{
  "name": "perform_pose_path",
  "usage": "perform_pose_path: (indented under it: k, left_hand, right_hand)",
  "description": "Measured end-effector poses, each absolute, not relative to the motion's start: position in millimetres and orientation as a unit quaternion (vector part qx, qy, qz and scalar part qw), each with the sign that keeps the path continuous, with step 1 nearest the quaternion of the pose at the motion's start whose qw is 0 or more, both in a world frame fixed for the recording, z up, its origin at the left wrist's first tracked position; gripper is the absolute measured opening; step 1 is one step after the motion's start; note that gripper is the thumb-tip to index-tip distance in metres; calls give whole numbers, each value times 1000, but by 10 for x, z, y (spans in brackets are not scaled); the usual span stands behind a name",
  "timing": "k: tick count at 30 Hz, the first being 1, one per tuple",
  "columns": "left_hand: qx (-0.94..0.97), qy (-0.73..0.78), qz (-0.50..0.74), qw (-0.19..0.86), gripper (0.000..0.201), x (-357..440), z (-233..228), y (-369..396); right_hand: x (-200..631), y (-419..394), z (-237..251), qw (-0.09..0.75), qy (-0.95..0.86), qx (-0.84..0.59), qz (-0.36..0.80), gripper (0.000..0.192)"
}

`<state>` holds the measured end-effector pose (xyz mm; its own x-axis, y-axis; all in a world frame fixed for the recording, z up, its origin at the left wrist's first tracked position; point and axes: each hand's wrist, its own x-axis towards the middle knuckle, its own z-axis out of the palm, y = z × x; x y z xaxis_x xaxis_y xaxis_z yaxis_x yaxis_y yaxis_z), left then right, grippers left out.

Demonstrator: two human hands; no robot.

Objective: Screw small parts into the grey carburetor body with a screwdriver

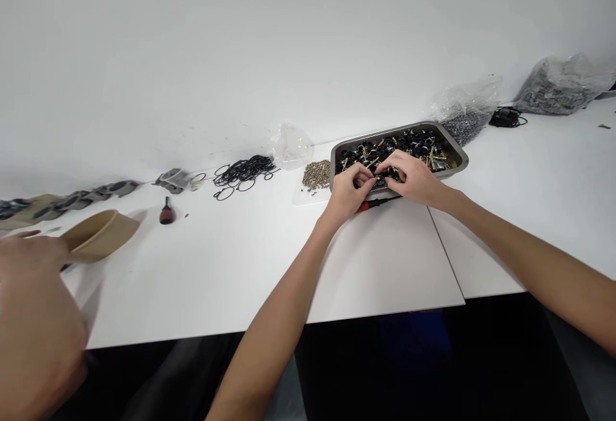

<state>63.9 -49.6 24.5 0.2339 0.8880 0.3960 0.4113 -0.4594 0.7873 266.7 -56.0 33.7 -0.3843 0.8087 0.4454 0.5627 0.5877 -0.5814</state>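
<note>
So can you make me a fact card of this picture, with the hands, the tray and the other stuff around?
Left hand: at the tray, fingers bent
Right hand: opposite it, fingertips near the left's
Grip: anything pinched is too small to tell
Tray: full of small parts, mostly black
Left of tray: brassy bits, then black rings
Right of tray: bag, black loops, second bag
Tools: red-handled tool by the tray's front; second tool farther left
Far left: another person's hand, blurry, at a tan ring
</note>
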Motion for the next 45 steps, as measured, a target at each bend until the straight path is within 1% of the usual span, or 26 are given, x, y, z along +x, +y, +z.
perform_pose_path:
  k: [4, 11, 22, 31, 35, 38, 45]
  left_hand:
    - [742, 434, 428, 281, 8, 634, 251, -497]
    - [743, 426, 430, 286, 7, 642, 239, -491]
    - [752, 426, 419, 279, 7, 634, 240, -493]
    - [762, 422, 409, 271, 6, 626, 263, -490]
    - [765, 420, 412, 263, 8, 613, 236, -463]
    - [764, 420, 417, 257, 13, 604, 210, -443]
    - [771, 421, 404, 255, 22, 581, 201, -430]
  right_hand:
    - [2662, -573, 347, 343, -818, -426, 178, 18]
    - [2653, -584, 330, 353, -825, -416, 151, 14]
    - [2656, -574, 249, 366, -852, -368, 74, 13]
    - [2620, -573, 249, 409, -848, -330, 63, 15]
    - [2617, -547, 227, 400, -859, -314, 57, 13]
    - [2621, -534, 221, 389, -865, -310, 63, 13]
    - [2605, -548, 243, 345, -871, -339, 88, 11]
